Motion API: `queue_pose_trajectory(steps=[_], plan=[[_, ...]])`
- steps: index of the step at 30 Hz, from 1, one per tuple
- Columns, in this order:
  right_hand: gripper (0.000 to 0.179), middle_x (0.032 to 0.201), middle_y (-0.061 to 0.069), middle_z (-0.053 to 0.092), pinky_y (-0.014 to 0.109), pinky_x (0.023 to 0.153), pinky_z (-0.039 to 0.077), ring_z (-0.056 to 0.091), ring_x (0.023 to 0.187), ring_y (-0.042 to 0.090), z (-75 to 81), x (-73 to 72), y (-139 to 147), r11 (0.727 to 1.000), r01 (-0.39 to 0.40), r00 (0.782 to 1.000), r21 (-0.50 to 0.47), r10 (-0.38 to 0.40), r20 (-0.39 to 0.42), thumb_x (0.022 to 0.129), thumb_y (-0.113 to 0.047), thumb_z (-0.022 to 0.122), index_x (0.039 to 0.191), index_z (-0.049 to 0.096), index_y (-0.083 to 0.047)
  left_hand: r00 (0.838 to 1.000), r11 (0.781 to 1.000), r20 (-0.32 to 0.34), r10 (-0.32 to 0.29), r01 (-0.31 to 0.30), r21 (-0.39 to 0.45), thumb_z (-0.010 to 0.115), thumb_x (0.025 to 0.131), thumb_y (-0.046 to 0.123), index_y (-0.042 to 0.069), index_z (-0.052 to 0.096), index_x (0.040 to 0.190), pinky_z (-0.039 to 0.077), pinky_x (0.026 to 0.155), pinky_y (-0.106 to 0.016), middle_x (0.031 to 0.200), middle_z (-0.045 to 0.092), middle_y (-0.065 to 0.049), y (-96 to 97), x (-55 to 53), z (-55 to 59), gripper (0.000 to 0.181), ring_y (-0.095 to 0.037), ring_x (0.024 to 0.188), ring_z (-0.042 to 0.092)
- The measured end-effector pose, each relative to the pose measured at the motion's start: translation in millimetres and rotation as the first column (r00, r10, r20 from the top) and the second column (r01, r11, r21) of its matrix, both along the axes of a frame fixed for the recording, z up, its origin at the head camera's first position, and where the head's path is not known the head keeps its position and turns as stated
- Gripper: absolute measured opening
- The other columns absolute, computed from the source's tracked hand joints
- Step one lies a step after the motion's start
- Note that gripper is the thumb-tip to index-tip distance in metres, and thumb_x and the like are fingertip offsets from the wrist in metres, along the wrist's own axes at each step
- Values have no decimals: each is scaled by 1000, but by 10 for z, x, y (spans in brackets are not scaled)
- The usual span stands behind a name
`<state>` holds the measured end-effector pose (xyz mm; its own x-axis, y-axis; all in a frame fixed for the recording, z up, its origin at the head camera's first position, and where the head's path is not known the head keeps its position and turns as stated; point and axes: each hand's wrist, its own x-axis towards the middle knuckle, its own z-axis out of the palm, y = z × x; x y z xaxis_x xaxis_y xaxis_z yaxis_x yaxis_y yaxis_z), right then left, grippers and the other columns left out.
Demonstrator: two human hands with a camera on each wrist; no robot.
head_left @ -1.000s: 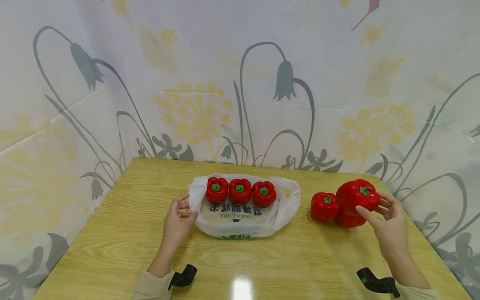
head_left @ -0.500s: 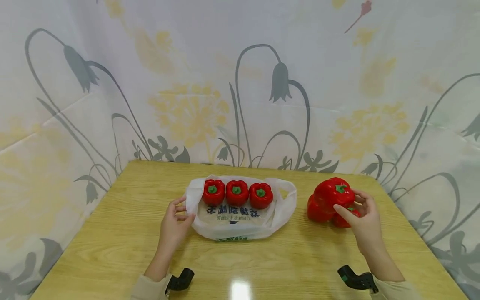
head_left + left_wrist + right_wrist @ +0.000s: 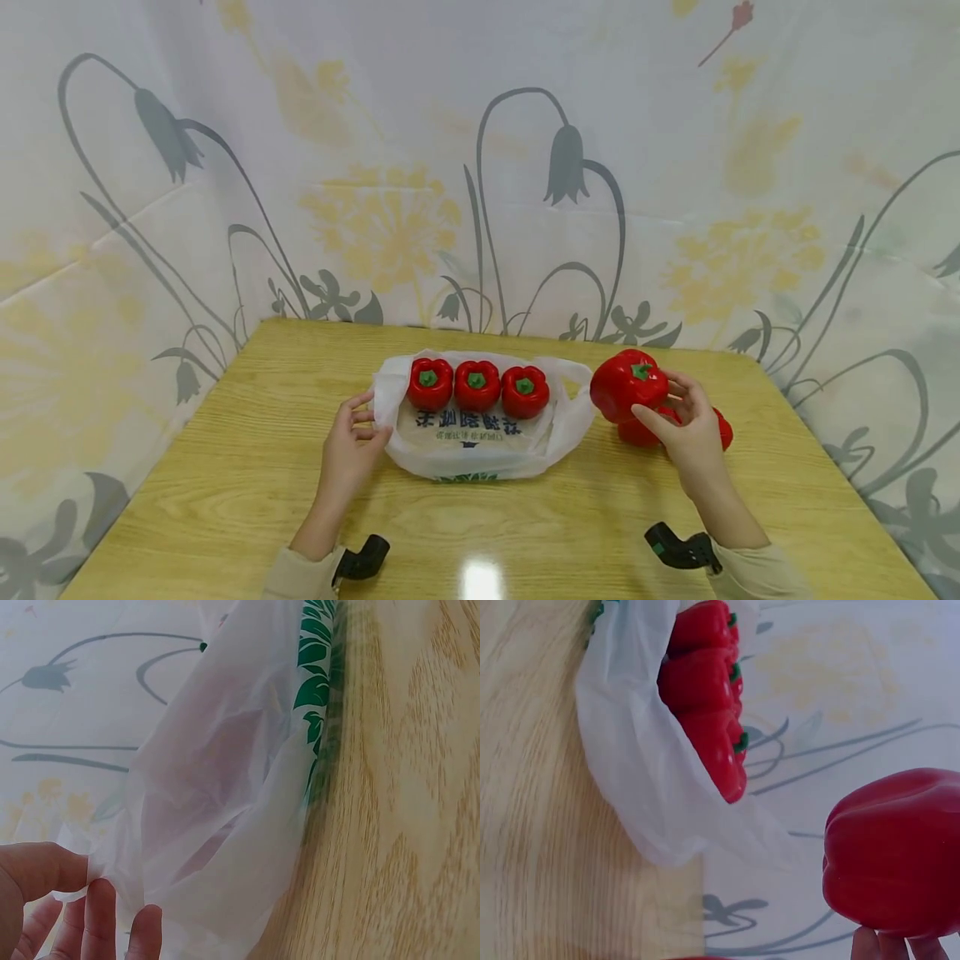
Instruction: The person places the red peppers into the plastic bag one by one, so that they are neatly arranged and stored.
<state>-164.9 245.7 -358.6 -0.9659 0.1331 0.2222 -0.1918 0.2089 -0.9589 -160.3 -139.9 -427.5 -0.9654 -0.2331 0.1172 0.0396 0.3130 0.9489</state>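
Note:
A white plastic bag (image 3: 487, 464) with dark print lies with its mouth spread on the table. Three red bell peppers with green stems, the middle one (image 3: 477, 392) among them, stand in a row inside it. At the bag's left edge my left hand (image 3: 351, 446) pinches the thin plastic between thumb and fingers, seen closely in the left wrist view (image 3: 97, 896). My right hand (image 3: 693, 433) holds another red bell pepper (image 3: 621, 392) raised just right of the bag's handle. Below that hand, two more peppers (image 3: 725, 429) rest on the table, partly hidden by it.
The wooden table (image 3: 480, 525) runs back to a floral-patterned curtain (image 3: 420, 167). A looped bag handle (image 3: 581, 408) sticks out on the right, near the raised pepper.
My right hand has carried the gripped bell pepper leftward, from over the loose peppers to beside the bag. My left hand has kept its hold on the bag's edge.

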Motion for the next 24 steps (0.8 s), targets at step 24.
queue_pose_trajectory(steps=[24], plan=[[57, 120, 9, 44, 17, 81, 45, 46, 102, 18, -43, -132, -468, 992, -120, 993, -22, 121, 9, 84, -1, 66, 134, 37, 0, 1000, 1000, 19, 3, -3, 0, 65, 85, 1, 8, 43, 132, 47, 63, -24, 110, 52, -17, -9, 9, 16, 53, -29, 88, 57]])
